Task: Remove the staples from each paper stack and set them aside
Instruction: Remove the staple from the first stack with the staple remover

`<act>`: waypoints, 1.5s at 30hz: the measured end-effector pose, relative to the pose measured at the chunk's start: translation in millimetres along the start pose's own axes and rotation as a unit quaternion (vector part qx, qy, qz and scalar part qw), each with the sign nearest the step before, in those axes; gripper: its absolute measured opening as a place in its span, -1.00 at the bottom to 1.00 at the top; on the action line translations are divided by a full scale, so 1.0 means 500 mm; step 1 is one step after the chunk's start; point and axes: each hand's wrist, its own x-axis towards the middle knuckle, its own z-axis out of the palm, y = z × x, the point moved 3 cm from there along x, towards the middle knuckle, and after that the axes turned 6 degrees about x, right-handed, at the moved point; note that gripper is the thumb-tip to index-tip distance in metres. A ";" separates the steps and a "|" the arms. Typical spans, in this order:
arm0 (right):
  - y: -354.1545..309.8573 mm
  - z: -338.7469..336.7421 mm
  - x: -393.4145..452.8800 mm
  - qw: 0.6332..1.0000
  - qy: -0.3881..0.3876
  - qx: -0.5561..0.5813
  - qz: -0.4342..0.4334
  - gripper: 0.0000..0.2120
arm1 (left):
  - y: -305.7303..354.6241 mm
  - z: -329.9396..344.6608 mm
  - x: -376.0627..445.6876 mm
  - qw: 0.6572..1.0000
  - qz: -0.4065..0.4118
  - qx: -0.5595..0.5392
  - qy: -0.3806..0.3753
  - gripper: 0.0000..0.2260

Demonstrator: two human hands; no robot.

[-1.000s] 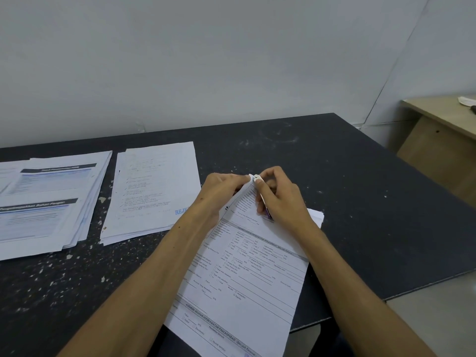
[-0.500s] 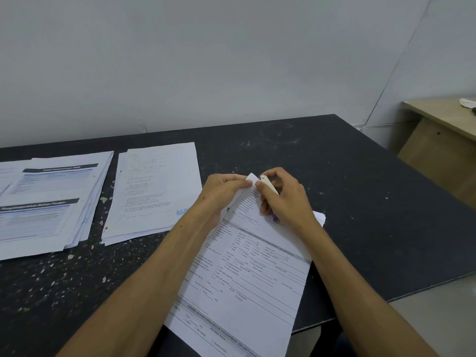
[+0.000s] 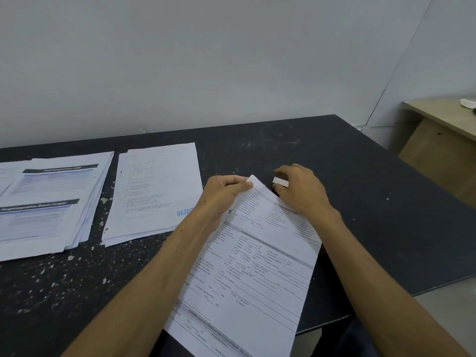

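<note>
Looking down through the head view, the only one given, the work reads as partway through. The left hand point(image 3: 226, 188) pinches the top corner of a printed form stack point(image 3: 255, 266), which lies tilted on the near edge of the dark desk point(image 3: 360, 202) with its lower end hanging over. The right hand point(image 3: 301, 189) sits just beside that corner, off the paper's top edge, its fingers curled round a small white tool point(image 3: 280, 182), probably the staple remover. Whether a staple is caught in it, or one remains in the corner, is too small to tell, and no loose staples can be picked out among the pale specks on the desk.

To the left lie two more piles: a white stack of handwritten sheets point(image 3: 154, 191) bearing a blue stamp, and further left a fanned pile with dark header bands point(image 3: 51, 202). Which of these is finished and which is waiting cannot be told; my guess is that one is the done pile, so several stacks may remain
</note>
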 end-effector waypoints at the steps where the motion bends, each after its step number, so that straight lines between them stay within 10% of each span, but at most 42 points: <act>1: 0.002 0.000 -0.001 1.000 -0.001 0.016 -0.001 -0.62 | 0.001 0.000 -0.001 1.000 0.004 -0.002 0.001 -0.88; 19: -0.070 0.003 -0.046 0.978 0.046 0.061 -0.195 -0.90 | 0.001 -0.001 -0.007 0.999 0.039 0.031 -0.013 -0.90; 36: -0.135 -0.029 -0.023 0.977 -0.081 -0.162 -0.112 -0.87 | -0.017 0.033 -0.007 0.974 0.155 0.126 0.103 -0.86; 45: -0.138 -0.063 0.030 0.980 -0.190 -0.060 0.014 -0.80 | -0.014 0.041 -0.020 0.952 0.196 0.197 0.127 -0.83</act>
